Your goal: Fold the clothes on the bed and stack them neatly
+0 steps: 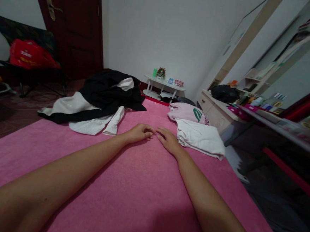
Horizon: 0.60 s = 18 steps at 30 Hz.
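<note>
My left hand [142, 133] is held out over the pink bed cover [128, 192], its fingers loosely bent and apart, with nothing visible in them. Close beside it, my right hand [168, 140] has its fingers stretched toward the left one and is also bare. A folded white garment [201, 137] lies just right of my right hand. Behind that is a folded pale pink top [187, 112] with a green print. Beyond my left hand lies a loose heap of clothes: a black garment [106, 91] over white ones, with a white sleeve [114, 122] hanging toward me.
A low white table [161, 81] with small ornaments stands against the far wall. Along the right side runs a dresser [221, 115] crowded with bottles and a black bag [225, 94]. At left, a red bag [32, 54] rests on a folding chair near a dark door [73, 25].
</note>
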Each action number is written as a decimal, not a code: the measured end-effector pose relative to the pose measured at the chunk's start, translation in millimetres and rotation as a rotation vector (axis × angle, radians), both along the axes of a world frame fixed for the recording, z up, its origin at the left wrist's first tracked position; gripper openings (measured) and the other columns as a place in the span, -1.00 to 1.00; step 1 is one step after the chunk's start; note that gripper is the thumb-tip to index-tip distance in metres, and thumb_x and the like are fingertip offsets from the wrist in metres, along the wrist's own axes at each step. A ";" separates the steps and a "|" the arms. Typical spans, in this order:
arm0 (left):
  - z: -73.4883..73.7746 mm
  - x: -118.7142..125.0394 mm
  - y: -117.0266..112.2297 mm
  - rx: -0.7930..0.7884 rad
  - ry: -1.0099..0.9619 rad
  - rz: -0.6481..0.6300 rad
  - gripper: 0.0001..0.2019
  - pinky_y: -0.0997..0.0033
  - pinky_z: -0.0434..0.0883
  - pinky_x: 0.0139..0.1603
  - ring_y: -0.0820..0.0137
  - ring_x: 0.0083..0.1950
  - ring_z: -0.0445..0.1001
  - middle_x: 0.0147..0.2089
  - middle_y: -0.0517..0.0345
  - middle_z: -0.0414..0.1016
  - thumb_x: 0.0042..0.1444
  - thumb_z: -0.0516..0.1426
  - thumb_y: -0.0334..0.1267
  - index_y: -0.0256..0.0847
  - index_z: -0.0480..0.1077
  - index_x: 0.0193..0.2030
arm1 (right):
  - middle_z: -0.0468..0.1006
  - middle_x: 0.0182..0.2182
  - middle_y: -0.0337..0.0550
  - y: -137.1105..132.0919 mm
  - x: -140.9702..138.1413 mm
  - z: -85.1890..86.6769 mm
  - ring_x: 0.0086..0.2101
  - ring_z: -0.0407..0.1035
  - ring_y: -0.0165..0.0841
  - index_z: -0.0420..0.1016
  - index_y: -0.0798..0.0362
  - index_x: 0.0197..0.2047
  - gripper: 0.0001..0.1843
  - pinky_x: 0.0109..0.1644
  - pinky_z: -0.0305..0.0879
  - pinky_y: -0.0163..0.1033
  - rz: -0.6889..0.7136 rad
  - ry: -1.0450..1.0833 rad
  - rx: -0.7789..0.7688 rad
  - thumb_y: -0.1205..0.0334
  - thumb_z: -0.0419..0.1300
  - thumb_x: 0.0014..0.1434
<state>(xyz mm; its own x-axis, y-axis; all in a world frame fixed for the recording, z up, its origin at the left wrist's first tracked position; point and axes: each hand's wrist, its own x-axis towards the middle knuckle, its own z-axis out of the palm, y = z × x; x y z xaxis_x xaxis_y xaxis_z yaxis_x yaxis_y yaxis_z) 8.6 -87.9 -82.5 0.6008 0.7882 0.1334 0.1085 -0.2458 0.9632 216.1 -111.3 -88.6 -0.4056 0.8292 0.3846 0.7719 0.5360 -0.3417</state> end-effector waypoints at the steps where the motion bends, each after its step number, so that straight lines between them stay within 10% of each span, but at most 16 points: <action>1: 0.0 0.1 0.1 0.002 -0.002 -0.001 -0.74 0.49 0.43 -0.26 0.47 -0.30 0.49 -0.28 0.02 0.54 0.12 0.12 -0.36 -0.38 0.45 -0.06 | 0.40 0.13 0.06 0.1 0.0 0.0 0.14 0.25 -0.22 0.43 0.12 0.11 -0.61 0.25 0.14 -0.04 -0.001 0.003 -0.001 0.22 0.07 0.25; 18: 1.2 0.8 -0.4 -0.009 -0.021 -0.001 -0.78 0.51 0.43 -0.27 0.48 -0.31 0.50 -0.30 0.04 0.55 0.12 0.13 -0.39 -0.37 0.47 -0.09 | 0.41 0.12 0.04 1.1 0.3 -1.7 0.14 0.27 -0.22 0.44 0.06 0.10 -0.62 0.24 0.16 0.00 -0.002 0.003 0.014 0.18 0.06 0.26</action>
